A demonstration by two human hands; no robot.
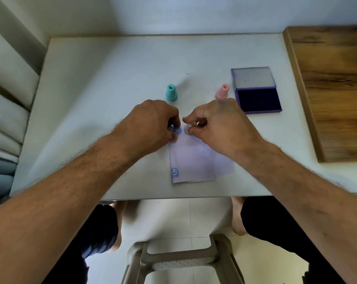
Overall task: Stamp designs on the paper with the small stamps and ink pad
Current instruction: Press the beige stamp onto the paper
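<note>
A pale lilac paper (196, 160) lies on the white table (112, 78) near its front edge. It bears a blue round smiley print at its near left corner (175, 172) and another at its far left corner (177, 130). My left hand (153, 124) presses its fingertips on the paper's far left corner beside that print. My right hand (216, 124) pinches a small white stamp (187, 129) between thumb and fingers, held on the paper's far edge. A teal stamp (171, 92) and a pink stamp (222, 92) stand upright behind my hands. The purple ink pad (258, 99) lies open at the right.
A wooden board (333, 89) covers the table's right side. A wall runs along the far edge and cushions (7, 111) sit at the left. Below the front edge I see my knees and a grey plastic stool (179, 259).
</note>
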